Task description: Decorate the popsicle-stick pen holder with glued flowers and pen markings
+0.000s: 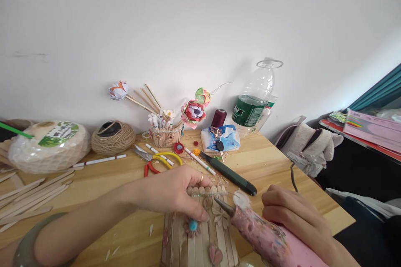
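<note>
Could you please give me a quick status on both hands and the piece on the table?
Left hand pressing down on the craft-stick panel. Right hand gripping the pink glue gun, nozzle at the panel's top edge. Green knife lying just behind, not touching.

The left forearm crosses from the lower left, bare, a bangle at the wrist; the left hand (171, 194) lies palm down, fingers curled, ring on one. The right hand (296, 217) is closed in a grip, knuckles up

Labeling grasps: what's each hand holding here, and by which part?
Right hand holds the pink glue gun, grip around its body behind the nozzle. Left hand presses on the stick craft piece near its top edge, fingers on top, not lifting.
</note>
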A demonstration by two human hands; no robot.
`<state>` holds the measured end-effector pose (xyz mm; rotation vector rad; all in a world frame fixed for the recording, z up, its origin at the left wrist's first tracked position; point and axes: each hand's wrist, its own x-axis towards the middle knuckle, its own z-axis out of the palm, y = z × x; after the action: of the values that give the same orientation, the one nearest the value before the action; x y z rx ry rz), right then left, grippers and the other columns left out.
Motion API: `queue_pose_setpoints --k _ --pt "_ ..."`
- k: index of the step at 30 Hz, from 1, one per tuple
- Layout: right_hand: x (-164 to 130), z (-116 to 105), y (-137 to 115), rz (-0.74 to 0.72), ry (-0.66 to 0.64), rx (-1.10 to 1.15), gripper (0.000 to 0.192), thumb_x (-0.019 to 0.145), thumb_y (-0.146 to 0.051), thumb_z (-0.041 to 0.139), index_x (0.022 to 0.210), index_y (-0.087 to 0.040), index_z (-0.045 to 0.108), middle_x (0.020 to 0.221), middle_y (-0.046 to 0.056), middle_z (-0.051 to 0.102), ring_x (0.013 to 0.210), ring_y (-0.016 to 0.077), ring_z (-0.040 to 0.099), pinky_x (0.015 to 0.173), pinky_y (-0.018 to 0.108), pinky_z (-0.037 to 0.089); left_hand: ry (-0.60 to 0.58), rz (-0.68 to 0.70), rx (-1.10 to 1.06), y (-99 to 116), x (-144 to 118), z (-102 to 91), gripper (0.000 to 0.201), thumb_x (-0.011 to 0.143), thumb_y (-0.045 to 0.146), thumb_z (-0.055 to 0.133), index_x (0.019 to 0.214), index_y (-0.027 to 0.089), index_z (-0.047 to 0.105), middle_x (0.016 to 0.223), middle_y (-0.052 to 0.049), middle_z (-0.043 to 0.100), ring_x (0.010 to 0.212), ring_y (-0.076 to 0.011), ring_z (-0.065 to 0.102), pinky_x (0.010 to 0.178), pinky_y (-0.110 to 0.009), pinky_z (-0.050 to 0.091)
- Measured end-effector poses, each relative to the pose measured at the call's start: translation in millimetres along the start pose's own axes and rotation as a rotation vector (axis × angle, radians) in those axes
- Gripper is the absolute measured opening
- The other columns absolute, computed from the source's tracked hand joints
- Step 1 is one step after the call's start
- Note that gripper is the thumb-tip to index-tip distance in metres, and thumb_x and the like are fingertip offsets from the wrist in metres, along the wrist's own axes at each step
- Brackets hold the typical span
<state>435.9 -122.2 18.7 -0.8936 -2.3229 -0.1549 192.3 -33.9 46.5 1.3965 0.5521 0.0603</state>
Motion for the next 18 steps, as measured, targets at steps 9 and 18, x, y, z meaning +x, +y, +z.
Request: queue_pose_setpoints --k 9,18 --pt "0.5 3.6 0.8 -0.023 -0.016 -0.012 0.029 0.094 -0.01 0.023 0.083 -0.02 0.048 0.068 0.003 0.053 0.06 0.0146 0.056 0.054 0.025 0.042 -0.029 0.018 -0.076 -3.4 3.4 -1.6 0.018 0.061 0.013 0.066 0.079 0.014 0.065 0.067 0.004 0.061 0.052 -0.0042 0.053 0.051 -0.013 0.045" --pt "-0.1 -1.8 3.2 -0.095 -0.124 -0.009 0.029 0.095 -0.011 0.023 0.083 -0.017 0.049 0.071 0.006 0.057 0.056 0.015 0.044 0.049 0.029 0.032 -0.054 -0.002 -0.067 -1.8 5.2 -4.9 0.015 0.059 0.015 0.067 0.073 0.014 0.064 0.062 0.005 0.059 0.049 -0.0043 0.05 0.048 -0.013 0.043"
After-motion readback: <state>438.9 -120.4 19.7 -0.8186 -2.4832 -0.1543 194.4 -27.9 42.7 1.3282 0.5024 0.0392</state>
